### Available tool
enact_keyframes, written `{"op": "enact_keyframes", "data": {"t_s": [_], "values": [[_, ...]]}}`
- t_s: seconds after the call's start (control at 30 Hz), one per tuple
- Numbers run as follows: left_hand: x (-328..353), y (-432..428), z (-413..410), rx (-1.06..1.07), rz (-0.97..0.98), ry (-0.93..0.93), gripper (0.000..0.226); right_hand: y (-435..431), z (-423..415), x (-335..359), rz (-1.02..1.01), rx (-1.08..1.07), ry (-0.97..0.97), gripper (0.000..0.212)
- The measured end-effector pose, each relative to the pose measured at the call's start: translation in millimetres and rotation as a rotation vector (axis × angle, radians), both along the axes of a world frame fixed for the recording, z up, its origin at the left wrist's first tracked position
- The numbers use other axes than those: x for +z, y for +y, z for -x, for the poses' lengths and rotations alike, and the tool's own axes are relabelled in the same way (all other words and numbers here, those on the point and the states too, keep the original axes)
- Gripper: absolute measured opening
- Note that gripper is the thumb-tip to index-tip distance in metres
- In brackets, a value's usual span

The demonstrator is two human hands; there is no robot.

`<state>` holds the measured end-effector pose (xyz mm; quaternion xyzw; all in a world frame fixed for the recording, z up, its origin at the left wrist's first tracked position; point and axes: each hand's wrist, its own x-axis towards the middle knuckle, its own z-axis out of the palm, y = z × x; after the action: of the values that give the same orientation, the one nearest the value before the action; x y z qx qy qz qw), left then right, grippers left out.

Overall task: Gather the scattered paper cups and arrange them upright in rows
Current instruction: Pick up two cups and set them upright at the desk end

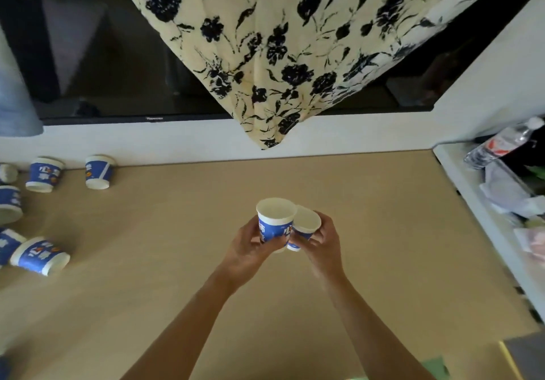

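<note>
Item one: your left hand [250,247], fingers curled round the left cup [274,227], blue and white, mouth up, held above the middle of the worktop [383,202]. Item two: your right hand [323,244], gripping the right cup [306,222] by its wall, mouth up and tilted a little; its rim touches or slightly overlaps the left cup's side. Neither cup rests on the worktop. Item three: loose cups at the far left, well apart from your hands. These are a near cup [39,255] lying on its side, a corner cup [44,174] and a wall cup [99,171] by the back wall, standing, though upright or inverted cannot be told. Others are cut off by the frame edge. Item four, not task stock: cloth [295,40] hanging over the back, bottle [504,143] at the right. Step in hand, as judged: a gathered pair carried to the placing spot; no row shows in front of you. Next move calls for lowering both cups base-flat, side by side, with a light grip since paper walls dent. Then let go and reach left for the rest.
</note>
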<state>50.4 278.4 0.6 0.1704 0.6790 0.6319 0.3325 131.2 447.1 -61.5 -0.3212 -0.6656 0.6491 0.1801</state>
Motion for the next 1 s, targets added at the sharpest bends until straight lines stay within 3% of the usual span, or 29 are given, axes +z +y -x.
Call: {"op": "enact_keyframes", "data": {"t_s": [0.1, 0.37, 0.67, 1.0], "values": [[-9, 49, -15, 0.131, 0.062, 0.039, 0.04, 51, -1, -10, -0.003, -0.016, 0.001, 0.062], [-25, 149, -39, 0.245, 0.15, 0.06, 0.05, 168, 30, -41, -0.123, -0.01, -0.099, 0.056], [-37, 191, -22, 0.333, 0.225, 0.097, 0.054, 242, 98, -74, -0.18, -0.023, -0.123, 0.06], [-45, 213, -15, 0.29, 0.232, 0.105, 0.058, 285, 152, -103, -0.26, -0.02, -0.13, 0.065]]}}
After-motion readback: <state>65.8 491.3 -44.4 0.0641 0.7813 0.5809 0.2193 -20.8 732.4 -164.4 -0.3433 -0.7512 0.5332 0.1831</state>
